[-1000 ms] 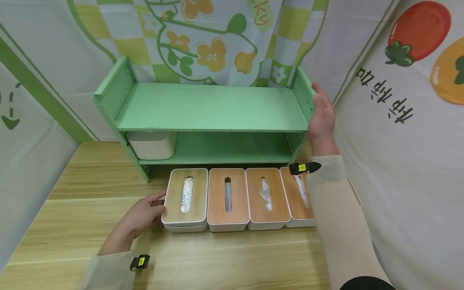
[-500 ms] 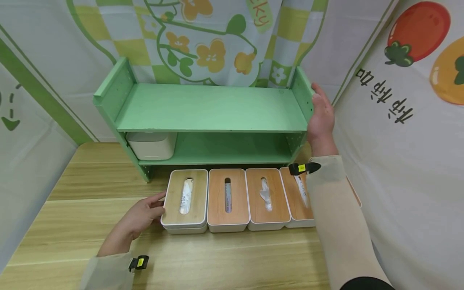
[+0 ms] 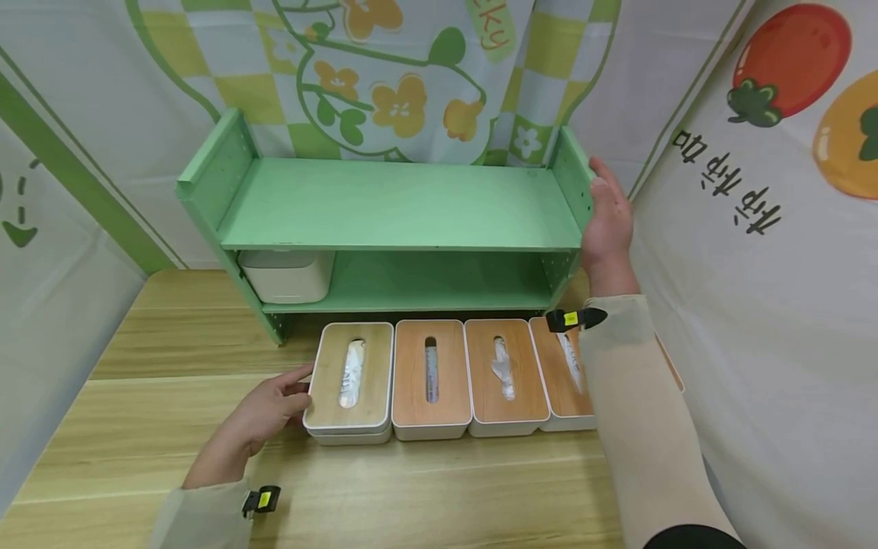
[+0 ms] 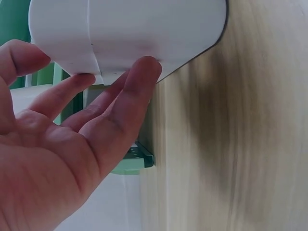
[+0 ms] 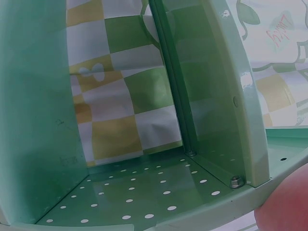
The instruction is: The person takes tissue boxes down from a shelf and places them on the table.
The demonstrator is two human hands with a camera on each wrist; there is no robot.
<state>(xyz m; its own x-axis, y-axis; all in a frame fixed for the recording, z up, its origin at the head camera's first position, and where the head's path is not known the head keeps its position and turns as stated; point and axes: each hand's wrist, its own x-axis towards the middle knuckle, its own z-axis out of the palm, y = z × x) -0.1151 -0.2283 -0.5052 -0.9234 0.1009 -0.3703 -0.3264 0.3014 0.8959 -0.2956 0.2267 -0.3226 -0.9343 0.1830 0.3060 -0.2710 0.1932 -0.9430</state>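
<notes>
A row of white tissue boxes stands on the wooden table before a green shelf (image 3: 398, 202). The leftmost tissue box (image 3: 325, 374) has a pale wood lid with white tissue in its slot. My left hand (image 3: 264, 415) touches its left side with extended fingers; in the left wrist view, fingertips (image 4: 147, 70) lie against the white wall, below a seam line. The second tissue box (image 3: 411, 381) and third tissue box (image 3: 483, 381) have darker wood lids. My right hand (image 3: 609, 229) rests flat against the shelf's right outer side; only part of it shows in the right wrist view.
A whitish lidded bin (image 3: 291, 278) sits on the lower shelf board at the left. My right forearm partly hides the fourth tissue box (image 3: 552, 381). Printed cloth walls (image 3: 727, 305) surround the table. Table surface (image 3: 425, 496) extends in front of the boxes.
The leftmost tissue box and my left hand have shifted very slightly toward the near side. My right hand stays at the shelf's side.
</notes>
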